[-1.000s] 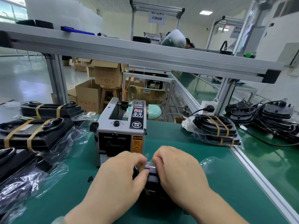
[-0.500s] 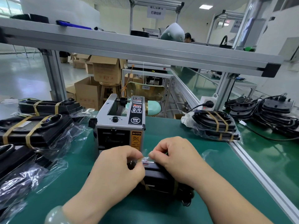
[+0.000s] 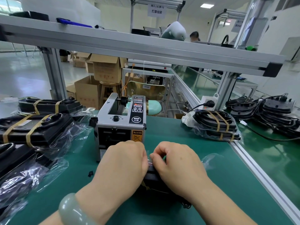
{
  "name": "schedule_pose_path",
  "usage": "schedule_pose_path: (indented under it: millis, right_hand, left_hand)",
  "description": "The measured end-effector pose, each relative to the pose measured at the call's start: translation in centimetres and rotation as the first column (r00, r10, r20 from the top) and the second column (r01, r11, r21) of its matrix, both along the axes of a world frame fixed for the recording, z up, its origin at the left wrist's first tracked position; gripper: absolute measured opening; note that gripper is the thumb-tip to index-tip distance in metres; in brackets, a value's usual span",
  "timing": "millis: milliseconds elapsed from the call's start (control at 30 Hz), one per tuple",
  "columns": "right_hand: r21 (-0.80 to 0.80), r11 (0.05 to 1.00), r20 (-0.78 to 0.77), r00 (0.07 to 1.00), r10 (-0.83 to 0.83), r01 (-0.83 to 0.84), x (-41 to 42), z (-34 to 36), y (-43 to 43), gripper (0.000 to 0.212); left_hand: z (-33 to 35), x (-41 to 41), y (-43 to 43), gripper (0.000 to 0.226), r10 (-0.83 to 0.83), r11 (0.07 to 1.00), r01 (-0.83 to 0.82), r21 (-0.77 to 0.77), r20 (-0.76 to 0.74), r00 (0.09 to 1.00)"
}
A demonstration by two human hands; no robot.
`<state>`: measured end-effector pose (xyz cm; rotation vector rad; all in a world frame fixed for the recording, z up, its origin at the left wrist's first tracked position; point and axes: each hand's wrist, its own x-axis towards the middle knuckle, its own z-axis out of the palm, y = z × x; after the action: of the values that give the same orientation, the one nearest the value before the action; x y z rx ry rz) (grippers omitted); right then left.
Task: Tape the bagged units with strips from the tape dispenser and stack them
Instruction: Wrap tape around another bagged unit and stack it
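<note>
A black bagged unit (image 3: 151, 177) lies on the green mat just in front of the grey tape dispenser (image 3: 121, 125). My left hand (image 3: 125, 166) and my right hand (image 3: 177, 164) both sit on top of it with curled fingers, pinching the clear bag at its far end, where a small clear strip shows between the fingertips. Most of the unit is hidden under my hands. Loose clear plastic (image 3: 211, 159) from the bag sticks out to the right.
Taped bagged units are piled on the left (image 3: 32, 127) and a taped stack stands at the right (image 3: 215, 125). Unbagged black units with cables (image 3: 276, 114) lie beyond the aluminium rail (image 3: 259, 172). A shelf beam (image 3: 146, 51) crosses overhead.
The view has drawn back and my wrists show more. Both hands stay on the unit's far end, working the bag; the unit has shifted slightly under them.
</note>
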<state>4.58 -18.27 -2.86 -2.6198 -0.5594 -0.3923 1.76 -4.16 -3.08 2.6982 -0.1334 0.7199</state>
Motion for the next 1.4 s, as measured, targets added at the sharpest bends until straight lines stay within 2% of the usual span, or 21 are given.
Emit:
schedule_pose_path:
  millis: [67, 100, 267, 467, 567, 667, 800, 1033, 1167, 1233, 1300, 1333, 1400]
  right_hand:
    - [-0.007, 1.0, -0.005, 1.0, 0.007, -0.007, 0.1, -0.1, 0.1, 0.016]
    - [-0.012, 1.0, -0.009, 1.0, 0.011, -0.011, 0.3, -0.1, 0.1, 0.016]
    - [-0.027, 0.999, -0.034, 0.999, 0.017, -0.018, 0.6, -0.3, 0.2, 0.018]
    - [0.009, 1.0, -0.002, 1.0, 0.001, -0.001, 0.4, -0.4, 0.1, 0.016]
    - [0.004, 1.0, 0.022, 1.0, 0.01, -0.01, 0.2, -0.5, 0.3, 0.016]
    - [-0.002, 0.999, 0.018, 0.999, 0.045, -0.045, 0.1, -0.3, 0.3, 0.014]
    - [0.047, 0.996, -0.061, 0.995, 0.079, -0.076, 0.5, 0.3, 0.1, 0.014]
    - [0.009, 0.998, -0.008, 0.998, -0.056, 0.056, 1.0, 0.0, 1.2, 0.029]
    - [0.012, 0.997, -0.023, 0.997, -0.075, 0.076, 1.2, -0.2, 1.5, 0.026]
    - [0.029, 0.997, -0.072, 0.995, -0.074, 0.076, 1.2, -0.3, 1.4, 0.026]
    - [0.03, 0.997, -0.095, 0.993, -0.075, 0.078, 1.1, -0.3, 1.3, 0.026]
    - [0.029, 0.997, -0.1, 0.992, -0.073, 0.077, 1.1, -0.4, 1.2, 0.026]
    - [0.033, 0.997, -0.107, 0.992, -0.066, 0.069, 0.9, -0.4, 1.2, 0.026]
  left_hand:
    - [-0.5, -0.5, 0.6, 0.008, -0.045, 0.982, 0.038, -0.186, -0.031, 0.999]
    - [-0.8, -0.9, 0.9, 0.003, -0.041, 0.972, 0.031, -0.232, -0.037, 0.998]
    - [-2.3, -2.3, 1.0, 0.019, 0.037, 0.953, -0.07, -0.294, -0.116, 0.993]
    - [-2.0, -1.4, 0.6, 0.018, 0.013, 0.887, -0.118, -0.447, -0.231, 0.973]
    - [-2.1, -1.1, 0.3, 0.016, 0.013, 0.885, -0.126, -0.449, -0.246, 0.969]
    - [-2.0, -1.2, 0.1, 0.01, 0.057, 0.912, -0.144, -0.383, -0.23, 0.971]
    - [-1.8, -1.1, 0.4, 0.02, 0.052, 0.922, -0.125, -0.367, -0.201, 0.978]
    - [-1.8, -1.1, 0.7, 0.031, 0.022, 0.913, -0.093, -0.397, -0.178, 0.984]
    - [-2.1, -1.6, 0.9, 0.033, -0.035, 0.892, -0.057, -0.449, -0.194, 0.98]
    - [-2.1, -1.8, 1.3, 0.024, -0.144, 0.872, 0.016, -0.489, -0.226, 0.964]
    - [-1.7, -1.7, 2.0, 0.013, -0.223, 0.787, 0.028, -0.616, -0.241, 0.945]
    - [-1.5, -1.5, 2.4, 0.015, -0.212, 0.688, -0.021, -0.725, -0.229, 0.95]
    - [-1.5, -0.2, 3.7, 0.014, -0.104, 0.418, -0.155, -0.895, -0.217, 0.971]
